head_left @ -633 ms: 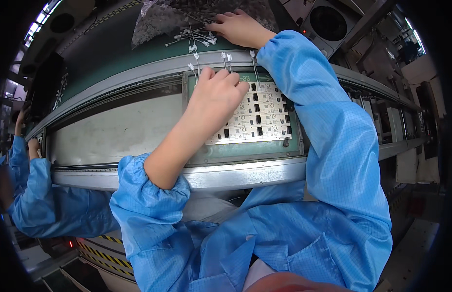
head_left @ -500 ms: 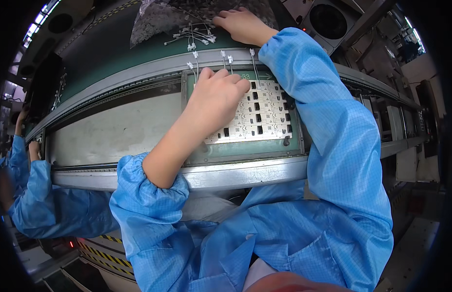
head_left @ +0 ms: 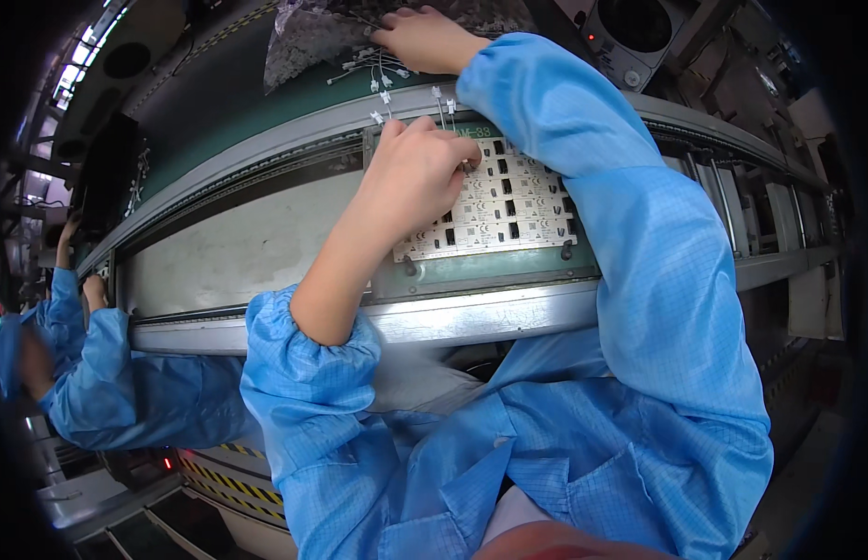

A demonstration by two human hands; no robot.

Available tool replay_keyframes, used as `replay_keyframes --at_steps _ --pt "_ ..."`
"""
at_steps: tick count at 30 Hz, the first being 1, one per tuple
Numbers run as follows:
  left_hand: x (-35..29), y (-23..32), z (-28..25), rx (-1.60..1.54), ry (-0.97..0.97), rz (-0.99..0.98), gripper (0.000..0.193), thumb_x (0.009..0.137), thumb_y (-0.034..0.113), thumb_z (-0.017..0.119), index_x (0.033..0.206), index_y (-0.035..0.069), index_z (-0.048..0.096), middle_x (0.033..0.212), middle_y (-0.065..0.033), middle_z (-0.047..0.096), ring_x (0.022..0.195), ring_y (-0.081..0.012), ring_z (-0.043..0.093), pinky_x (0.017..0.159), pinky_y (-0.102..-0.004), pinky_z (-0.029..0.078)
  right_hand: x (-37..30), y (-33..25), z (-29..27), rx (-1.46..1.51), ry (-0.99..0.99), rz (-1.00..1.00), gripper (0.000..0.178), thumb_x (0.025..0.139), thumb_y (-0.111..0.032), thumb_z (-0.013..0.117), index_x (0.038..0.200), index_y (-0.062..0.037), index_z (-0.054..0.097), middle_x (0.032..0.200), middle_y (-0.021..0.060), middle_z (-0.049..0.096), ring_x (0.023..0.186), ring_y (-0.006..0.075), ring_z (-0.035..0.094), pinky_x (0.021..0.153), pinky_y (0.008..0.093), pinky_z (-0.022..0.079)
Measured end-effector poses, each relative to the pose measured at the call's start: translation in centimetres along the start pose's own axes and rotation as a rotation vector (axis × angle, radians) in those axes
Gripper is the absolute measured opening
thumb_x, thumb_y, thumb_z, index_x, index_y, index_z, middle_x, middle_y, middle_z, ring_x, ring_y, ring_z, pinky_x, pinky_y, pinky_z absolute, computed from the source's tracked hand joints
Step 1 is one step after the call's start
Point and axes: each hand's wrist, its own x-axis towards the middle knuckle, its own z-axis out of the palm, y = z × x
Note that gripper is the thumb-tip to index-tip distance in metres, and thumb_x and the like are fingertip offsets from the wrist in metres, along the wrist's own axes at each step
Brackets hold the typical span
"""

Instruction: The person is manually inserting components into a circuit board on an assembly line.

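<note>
My left hand (head_left: 410, 182) is closed over the upper left part of a panel of white circuit boards (head_left: 527, 196) with black components. Its thumb and forefinger press together at the boards, and whatever they hold is hidden beneath them. The panel lies in a green fixture plate (head_left: 490, 270). White plugs on short wires (head_left: 451, 108) stick up along its far edge, beside my left hand. Farther off, my right hand (head_left: 429, 40) reaches over a loose pile of white connector cables (head_left: 373, 65), its fingers apart at the edge of a clear plastic bag (head_left: 308, 47).
Metal rails (head_left: 471, 311) frame the line, with a bare grey plate (head_left: 238, 238) left of the fixture. Beyond the far rail runs a green belt (head_left: 205, 126). At the far left a co-worker in a blue sleeve (head_left: 107, 336) works. A round dark speaker-like unit (head_left: 635, 23) stands far right.
My right hand has moved left along the cable pile and bag. My left hand stays at the boards, its fingers slightly shifted. The whole view has shifted a little.
</note>
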Motion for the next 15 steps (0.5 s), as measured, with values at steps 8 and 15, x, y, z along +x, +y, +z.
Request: replay_keyframes --at_steps 8,15 --pt "-0.1 -2.0 0.2 -0.212 0.01 -0.074 0.016 0.081 0.008 0.064 0.095 0.01 0.071 0.078 -0.0042 0.07 0.094 -0.0292 0.061 0.087 -0.0422 0.043 2.8 -5.0 -6.0 -0.339 -0.396 0.033 0.021 0.09 -0.015 0.059 0.109 -0.0101 0.068 0.093 0.0116 0.072 0.095 0.0322 0.07 0.084 0.0486 0.052" --pt "0.8 -1.2 -0.1 -0.124 -0.015 -0.042 0.011 0.082 0.006 0.066 0.092 0.009 0.07 0.079 -0.004 0.07 0.095 -0.0274 0.06 0.089 -0.0417 0.042 0.7 2.1 -9.6 0.373 0.435 0.077 0.025 0.092 -0.005 0.052 0.114 -0.0007 0.065 0.101 0.0252 0.071 0.096 0.0423 0.069 0.081 0.05 0.053"
